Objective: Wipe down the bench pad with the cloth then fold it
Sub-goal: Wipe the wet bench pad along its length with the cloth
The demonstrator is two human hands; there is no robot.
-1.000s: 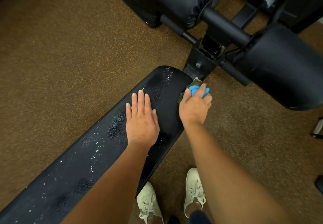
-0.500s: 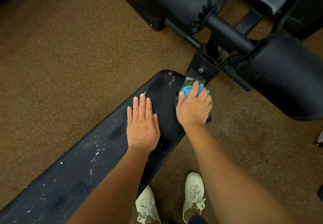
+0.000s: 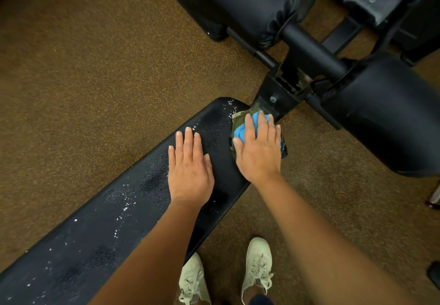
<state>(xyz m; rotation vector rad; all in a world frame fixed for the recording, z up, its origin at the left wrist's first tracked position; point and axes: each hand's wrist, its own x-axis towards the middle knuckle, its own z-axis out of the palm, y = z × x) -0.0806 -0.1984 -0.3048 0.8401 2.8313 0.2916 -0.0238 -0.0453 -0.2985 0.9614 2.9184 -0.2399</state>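
A long black bench pad (image 3: 100, 228) runs from the lower left up to the middle, speckled with white droplets. At its far right corner lies a bunched cloth (image 3: 240, 131), blue with a camouflage green side. My right hand (image 3: 258, 148) presses flat on the cloth with straight, spread fingers and hides most of it. My left hand (image 3: 189, 169) rests flat on the pad just left of it, fingers straight and together, holding nothing.
Black padded rollers (image 3: 385, 119) and a metal frame (image 3: 283, 92) stand just beyond the pad's end. Brown speckled gym flooring (image 3: 83, 78) surrounds the bench. My pale sneakers (image 3: 258, 266) stand on the floor right of the pad.
My right hand has slid the cloth left from the pad's right edge onto its end corner and flattened its fingers over it. The left hand has stayed flat on the pad.
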